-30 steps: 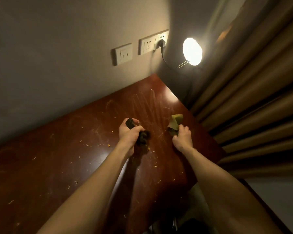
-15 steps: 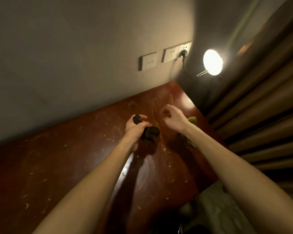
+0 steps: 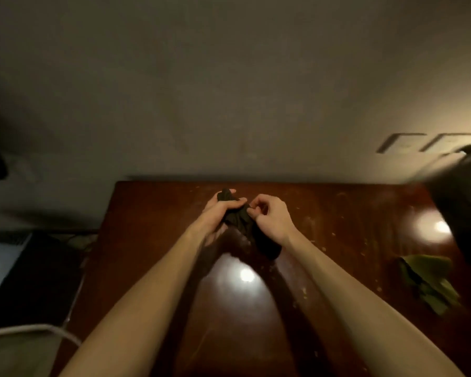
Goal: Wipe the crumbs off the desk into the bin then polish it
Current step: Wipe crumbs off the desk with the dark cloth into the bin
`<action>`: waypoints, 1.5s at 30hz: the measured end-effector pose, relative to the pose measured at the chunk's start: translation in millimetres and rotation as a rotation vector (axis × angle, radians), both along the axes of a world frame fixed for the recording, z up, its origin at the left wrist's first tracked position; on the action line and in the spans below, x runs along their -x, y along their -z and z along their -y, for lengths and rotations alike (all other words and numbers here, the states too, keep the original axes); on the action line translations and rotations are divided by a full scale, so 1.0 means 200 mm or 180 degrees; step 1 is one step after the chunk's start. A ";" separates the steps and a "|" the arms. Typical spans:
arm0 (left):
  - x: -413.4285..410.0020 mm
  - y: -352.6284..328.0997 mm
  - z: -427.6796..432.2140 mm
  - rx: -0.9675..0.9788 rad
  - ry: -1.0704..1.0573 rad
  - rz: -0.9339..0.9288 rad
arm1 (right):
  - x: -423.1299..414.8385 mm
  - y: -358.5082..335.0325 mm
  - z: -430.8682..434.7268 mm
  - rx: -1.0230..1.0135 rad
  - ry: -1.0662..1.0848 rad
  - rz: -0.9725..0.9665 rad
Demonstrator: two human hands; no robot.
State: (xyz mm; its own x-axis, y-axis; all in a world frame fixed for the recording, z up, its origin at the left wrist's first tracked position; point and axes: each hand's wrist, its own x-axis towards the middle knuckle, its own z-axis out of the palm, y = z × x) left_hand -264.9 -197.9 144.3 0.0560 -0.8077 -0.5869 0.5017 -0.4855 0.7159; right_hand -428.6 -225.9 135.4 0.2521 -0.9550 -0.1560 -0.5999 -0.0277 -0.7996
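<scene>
A dark cloth (image 3: 241,221) hangs bunched between both hands above the glossy red-brown desk (image 3: 152,213). My left hand (image 3: 218,212) grips its upper end, with a bit of cloth poking out past the fingers. My right hand (image 3: 271,216) pinches the cloth's right side, and a dark tail of it droops beneath that wrist. A crumpled green cloth (image 3: 427,278) lies loose on the desk at the right. Pale crumbs (image 3: 307,221) are scattered over the desk, mostly to the right of my hands. No bin shows in this view.
A plain wall rises straight behind the desk, with wall sockets (image 3: 403,142) at the upper right. A dark blurred shape (image 3: 462,202) stands at the desk's right end. Left of the desk are a dark surface (image 3: 38,276) and a white cable (image 3: 38,329).
My right hand let go of the green cloth, which now lies on the desk, and moved over to pinch the dark cloth held by my left hand. The view swung left.
</scene>
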 end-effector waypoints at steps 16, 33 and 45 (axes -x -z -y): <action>-1.31 0.26 -0.64 -0.0547 -0.1024 0.0798 | -1.43 0.18 -0.39 0.0318 -0.0186 0.0362; -1.70 0.40 -0.61 -0.0479 -0.0186 0.1274 | -1.74 0.25 -0.21 0.0160 -0.0912 0.0161; -1.73 0.32 -0.38 -0.0305 0.0137 0.1512 | -1.61 0.17 0.02 0.0826 -0.2658 -0.1673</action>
